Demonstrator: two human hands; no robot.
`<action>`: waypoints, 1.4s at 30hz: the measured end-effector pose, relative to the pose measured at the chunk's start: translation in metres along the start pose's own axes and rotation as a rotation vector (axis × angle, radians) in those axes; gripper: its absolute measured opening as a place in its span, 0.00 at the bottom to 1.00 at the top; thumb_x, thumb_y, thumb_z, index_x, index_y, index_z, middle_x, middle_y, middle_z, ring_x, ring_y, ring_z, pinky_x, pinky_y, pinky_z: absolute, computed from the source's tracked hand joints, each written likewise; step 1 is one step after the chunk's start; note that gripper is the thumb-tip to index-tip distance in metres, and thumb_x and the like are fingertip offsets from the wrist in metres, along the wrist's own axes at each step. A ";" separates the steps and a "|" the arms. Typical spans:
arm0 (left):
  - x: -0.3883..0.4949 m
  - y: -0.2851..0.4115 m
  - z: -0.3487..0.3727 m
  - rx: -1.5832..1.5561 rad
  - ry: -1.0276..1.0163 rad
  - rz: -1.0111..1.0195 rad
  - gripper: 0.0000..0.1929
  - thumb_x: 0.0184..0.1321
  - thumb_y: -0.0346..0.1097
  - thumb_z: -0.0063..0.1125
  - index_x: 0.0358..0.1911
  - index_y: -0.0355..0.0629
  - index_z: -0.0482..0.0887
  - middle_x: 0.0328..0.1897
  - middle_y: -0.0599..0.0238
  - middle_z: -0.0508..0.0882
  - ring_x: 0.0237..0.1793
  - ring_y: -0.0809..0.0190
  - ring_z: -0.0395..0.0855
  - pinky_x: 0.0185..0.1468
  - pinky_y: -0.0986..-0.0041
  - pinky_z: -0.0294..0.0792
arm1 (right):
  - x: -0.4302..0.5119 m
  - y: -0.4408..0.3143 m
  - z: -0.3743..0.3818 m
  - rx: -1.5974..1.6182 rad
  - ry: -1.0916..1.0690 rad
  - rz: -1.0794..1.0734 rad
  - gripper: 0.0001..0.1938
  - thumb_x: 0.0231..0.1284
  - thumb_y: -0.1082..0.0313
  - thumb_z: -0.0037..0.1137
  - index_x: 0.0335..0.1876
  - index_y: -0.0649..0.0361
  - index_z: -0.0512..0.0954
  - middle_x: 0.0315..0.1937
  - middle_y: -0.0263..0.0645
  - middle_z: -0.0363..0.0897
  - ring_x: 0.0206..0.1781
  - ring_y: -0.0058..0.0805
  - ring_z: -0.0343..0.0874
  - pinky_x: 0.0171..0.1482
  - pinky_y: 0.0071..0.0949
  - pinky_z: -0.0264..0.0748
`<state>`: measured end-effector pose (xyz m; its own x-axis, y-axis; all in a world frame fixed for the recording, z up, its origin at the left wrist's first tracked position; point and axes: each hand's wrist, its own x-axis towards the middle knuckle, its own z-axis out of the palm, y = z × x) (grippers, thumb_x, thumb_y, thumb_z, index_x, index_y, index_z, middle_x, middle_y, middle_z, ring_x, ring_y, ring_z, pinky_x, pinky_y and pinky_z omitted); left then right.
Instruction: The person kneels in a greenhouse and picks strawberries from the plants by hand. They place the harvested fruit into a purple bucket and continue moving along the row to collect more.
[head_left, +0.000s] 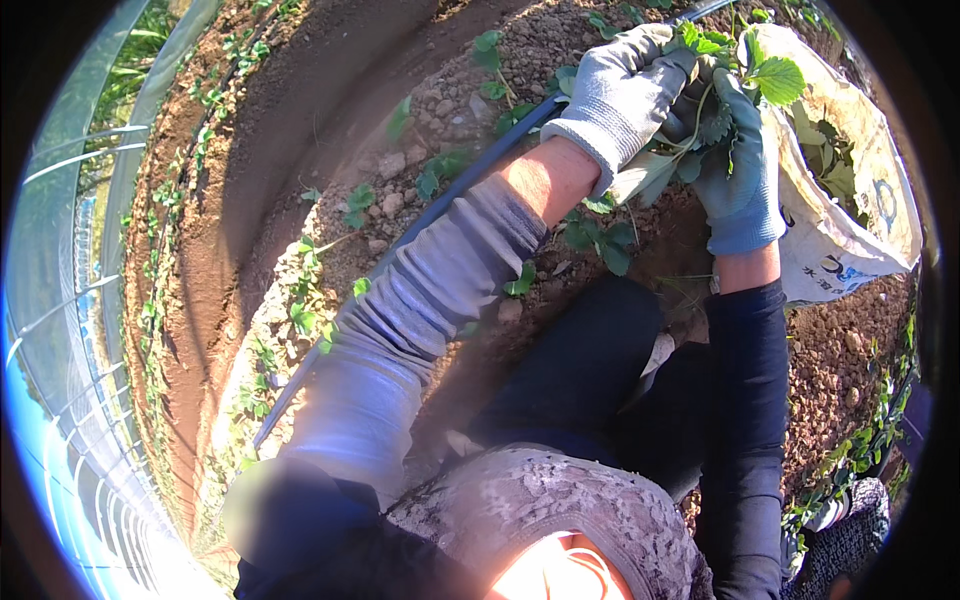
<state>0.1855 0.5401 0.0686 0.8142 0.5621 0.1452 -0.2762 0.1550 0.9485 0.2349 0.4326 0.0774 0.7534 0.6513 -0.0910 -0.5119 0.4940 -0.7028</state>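
My left hand (626, 94), in a grey knit work glove, is closed with its fingertips at the stems of a strawberry plant (776, 79) at the upper right. My right hand (739, 165), in a blue-grey glove, holds the same leafy plant from the other side. Green leaves stick out above and between the gloves, and some pale, wilted leaves (646, 174) hang below them. Close to the right hand stands an open white woven sack (832, 247) with printing on it. Leaves (832, 165) lie inside its mouth. The fingertips are partly hidden by foliage.
A dark irrigation pipe (465, 191) runs along the soil bed under my left arm, among small strawberry plants (600, 240). A furrow (300, 135) and another planted row lie to the left, beside a plastic-film greenhouse wall (56, 217). Part of another person (851, 540) shows at the lower right.
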 end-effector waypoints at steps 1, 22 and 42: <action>0.006 -0.001 0.010 0.031 -0.055 0.025 0.13 0.60 0.32 0.60 0.47 0.38 0.81 0.36 0.70 0.84 0.35 0.77 0.76 0.37 0.81 0.72 | 0.000 -0.006 -0.005 0.034 -0.012 -0.032 0.13 0.67 0.60 0.48 0.45 0.60 0.77 0.31 0.34 0.80 0.32 0.21 0.80 0.32 0.23 0.77; -0.025 -0.035 -0.129 2.028 -0.872 -0.035 0.07 0.44 0.31 0.61 0.30 0.45 0.83 0.34 0.63 0.82 0.41 0.53 0.80 0.45 0.62 0.73 | 0.022 -0.064 -0.025 -0.326 0.412 -0.086 0.06 0.61 0.64 0.51 0.32 0.55 0.76 0.20 0.26 0.72 0.22 0.16 0.69 0.24 0.18 0.63; -0.029 -0.047 -0.105 1.810 -0.882 -0.396 0.11 0.55 0.46 0.56 0.32 0.48 0.84 0.28 0.60 0.83 0.32 0.56 0.82 0.36 0.62 0.71 | 0.041 -0.046 -0.061 -0.290 0.297 -0.148 0.07 0.63 0.61 0.55 0.38 0.56 0.77 0.25 0.29 0.77 0.21 0.12 0.72 0.22 0.13 0.67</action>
<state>0.1214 0.6024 -0.0099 0.8177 0.1598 -0.5531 0.2019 -0.9793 0.0156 0.3144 0.4011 0.0625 0.9177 0.3705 -0.1433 -0.2840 0.3597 -0.8888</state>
